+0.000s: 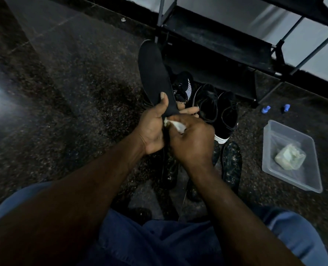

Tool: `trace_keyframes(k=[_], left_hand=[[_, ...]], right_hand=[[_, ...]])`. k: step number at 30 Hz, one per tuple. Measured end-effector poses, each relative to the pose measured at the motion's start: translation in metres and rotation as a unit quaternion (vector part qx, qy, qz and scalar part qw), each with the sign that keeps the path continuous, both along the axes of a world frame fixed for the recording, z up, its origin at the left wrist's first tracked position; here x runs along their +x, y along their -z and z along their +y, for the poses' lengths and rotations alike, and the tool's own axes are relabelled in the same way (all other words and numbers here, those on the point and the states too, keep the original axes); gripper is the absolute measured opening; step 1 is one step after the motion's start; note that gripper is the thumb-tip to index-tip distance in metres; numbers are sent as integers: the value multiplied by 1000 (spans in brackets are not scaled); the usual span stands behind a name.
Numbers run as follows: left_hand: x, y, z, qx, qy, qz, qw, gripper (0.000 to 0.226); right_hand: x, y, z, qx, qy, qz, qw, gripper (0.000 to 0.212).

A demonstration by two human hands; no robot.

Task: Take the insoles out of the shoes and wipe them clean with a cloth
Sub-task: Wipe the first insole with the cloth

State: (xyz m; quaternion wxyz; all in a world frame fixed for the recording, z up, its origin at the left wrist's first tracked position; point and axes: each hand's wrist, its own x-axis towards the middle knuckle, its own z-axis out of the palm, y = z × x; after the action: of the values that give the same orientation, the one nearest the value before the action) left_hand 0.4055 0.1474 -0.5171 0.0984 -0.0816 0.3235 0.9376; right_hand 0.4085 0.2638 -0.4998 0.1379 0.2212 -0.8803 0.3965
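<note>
Head view: clear plastic tub (pixel 270 150) with crumpled cloth (pixel 290 156) inside

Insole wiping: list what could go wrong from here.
1. The left hand pinches only the heel of the long black insole; its free toe end could flop or slip during hard wiping.
2. The right hand holds only a small wad of cloth, so bare fingers may rub the insole instead.

The insole's (pixel 155 73) near end is hidden inside the left hand (pixel 153 127), and the right hand (pixel 192 141) covers most of the cloth (pixel 175 125). The far rack (pixel 236 35) is cut off by the top edge.
</note>
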Motion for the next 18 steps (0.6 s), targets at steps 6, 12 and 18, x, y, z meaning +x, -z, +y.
trace_keyframes(k=[6,12,18], left_hand=[[1,-4,3,-25,-11,-1,1000,60],[-1,-1,-1,-13,2,13,1000,61],[-2,4,-3,13,7,16,1000,62]], right_hand=[[-6,-2,0,24,23,14,999,12],[-15,3,18,81,44,35,995,17],[7,7,18,113,-32,32,993,14]])
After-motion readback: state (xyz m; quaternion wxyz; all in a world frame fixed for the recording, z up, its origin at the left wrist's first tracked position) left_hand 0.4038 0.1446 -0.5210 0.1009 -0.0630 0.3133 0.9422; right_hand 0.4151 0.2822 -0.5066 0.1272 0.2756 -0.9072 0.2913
